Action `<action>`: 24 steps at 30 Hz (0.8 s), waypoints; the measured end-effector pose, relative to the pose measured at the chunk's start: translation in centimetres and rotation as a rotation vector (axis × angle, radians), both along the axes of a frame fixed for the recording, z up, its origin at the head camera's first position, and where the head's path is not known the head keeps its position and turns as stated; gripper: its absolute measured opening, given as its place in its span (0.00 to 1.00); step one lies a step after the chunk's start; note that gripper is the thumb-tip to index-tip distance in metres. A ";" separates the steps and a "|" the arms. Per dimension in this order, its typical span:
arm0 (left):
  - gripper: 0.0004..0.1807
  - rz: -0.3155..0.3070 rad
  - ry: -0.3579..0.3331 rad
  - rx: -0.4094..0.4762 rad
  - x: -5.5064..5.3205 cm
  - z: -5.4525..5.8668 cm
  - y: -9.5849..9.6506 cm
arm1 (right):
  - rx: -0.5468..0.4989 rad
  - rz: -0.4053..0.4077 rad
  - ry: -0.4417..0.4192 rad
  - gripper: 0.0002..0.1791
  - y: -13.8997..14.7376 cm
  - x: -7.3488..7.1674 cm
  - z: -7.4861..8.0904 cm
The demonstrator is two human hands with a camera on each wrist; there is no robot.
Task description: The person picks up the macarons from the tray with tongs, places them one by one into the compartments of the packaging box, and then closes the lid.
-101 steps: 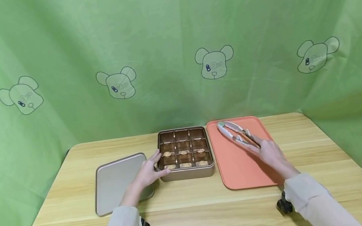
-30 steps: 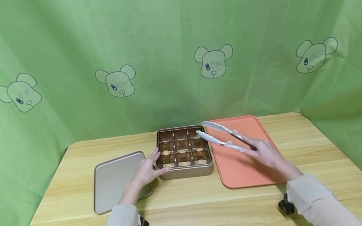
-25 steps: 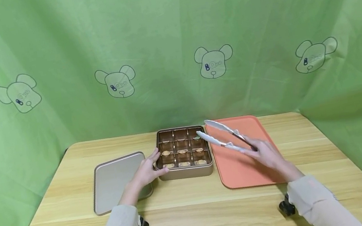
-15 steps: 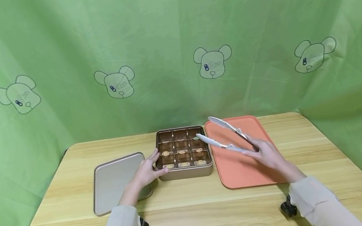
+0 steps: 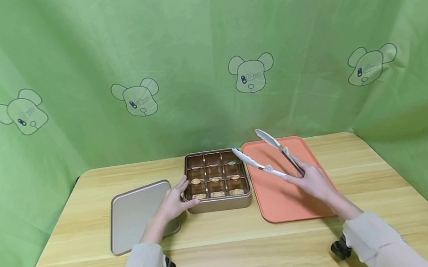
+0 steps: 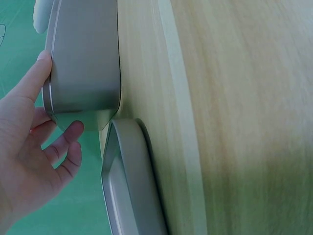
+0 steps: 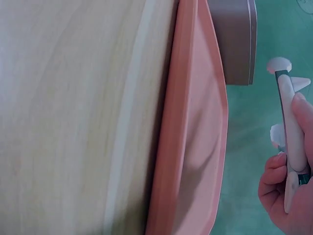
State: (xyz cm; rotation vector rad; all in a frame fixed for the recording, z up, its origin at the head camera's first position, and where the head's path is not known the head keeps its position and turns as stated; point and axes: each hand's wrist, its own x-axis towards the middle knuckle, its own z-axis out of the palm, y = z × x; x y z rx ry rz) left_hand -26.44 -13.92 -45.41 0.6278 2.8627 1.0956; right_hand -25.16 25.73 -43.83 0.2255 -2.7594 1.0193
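Observation:
A bronze square tin (image 5: 221, 204) with a divided brown insert stands in the head view. Small round tan pieces (image 5: 217, 194) lie in its front and middle rows, and a green piece (image 5: 231, 163) sits in the back right compartment. My left hand (image 5: 172, 203) rests at the tin's left corner, thumb on the front rim and fingers along the side. In my right hand (image 5: 313, 180) I hold tongs (image 5: 274, 169), their arms spread wide with nothing between the tips. One tip overlaps the tin's right rim; the other is over the tray's far edge.
Right of the tin lies a coral tray (image 5: 283, 207). The tin's lid (image 5: 136, 216) is to the left, partly behind my left wrist. Both are on the wooden table (image 5: 237, 263), with a green curtain (image 5: 203, 121) behind.
The tongs carried the green piece from above the tray to the tin and let it go in the back right compartment. They have since spread wider and lifted away rightward. The left hand stays put.

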 end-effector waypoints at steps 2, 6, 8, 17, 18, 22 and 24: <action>0.43 0.000 0.002 0.000 0.0 0.0 0.0 | -0.027 0.010 -0.015 0.43 -0.1 0.3 0.1; 0.43 0.000 0.000 -0.005 0.0 0.1 0.0 | -0.054 -0.014 -0.051 0.44 -0.1 0.6 0.2; 0.43 0.000 -0.002 -0.005 0.1 0.1 0.0 | -0.067 -0.033 -0.065 0.44 0.0 0.8 0.2; 0.43 0.011 -0.011 -0.011 0.1 0.2 0.0 | -0.114 -0.095 -0.108 0.45 1.3 1.4 0.1; 0.43 0.012 -0.012 -0.012 0.1 0.2 0.1 | -0.116 -0.105 -0.117 0.45 1.5 1.4 0.1; 0.43 0.010 -0.015 -0.010 0.1 0.1 0.1 | -0.109 -0.131 -0.118 0.46 2.3 1.6 0.1; 0.43 0.011 -0.013 -0.007 0.1 0.1 0.1 | -0.098 -0.136 -0.109 0.46 2.6 1.7 0.2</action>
